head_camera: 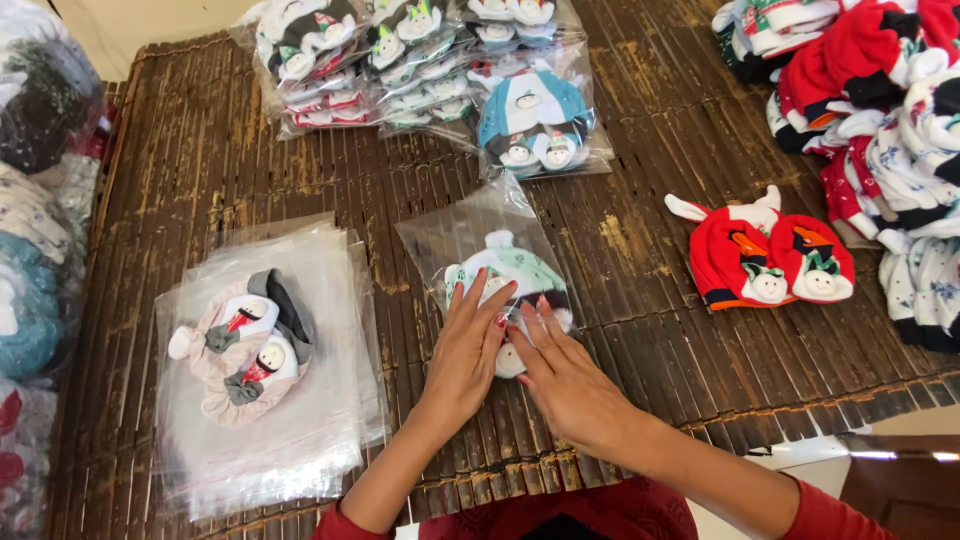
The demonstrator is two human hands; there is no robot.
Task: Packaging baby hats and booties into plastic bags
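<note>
Both hands lie flat, fingers spread, on a clear plastic bag [490, 262] near the middle of a dark slatted mat [640, 330]. The left hand [468, 352] covers the lower left of the bag and the right hand [566, 378] presses on its lower right; neither is closed around anything, and the two nearly touch. Inside the bag sits a pale green and white baby cap [515, 268] with a small knob at the top and a little snowman face at its lower edge, partly hidden under the fingers. The bag's open end points away from the person and lies empty and flat.

To the left, a stack of empty clear bags [300, 430] carries a pink and grey cap pair [248, 345], each with a snowman figure. To the right, well apart from the hands, lies a red cap pair [765, 258] with the same faces. Filled bags [420, 70] lie in rows at the far edge of the mat, and a loose heap of caps [880, 110] rises at the upper right.
</note>
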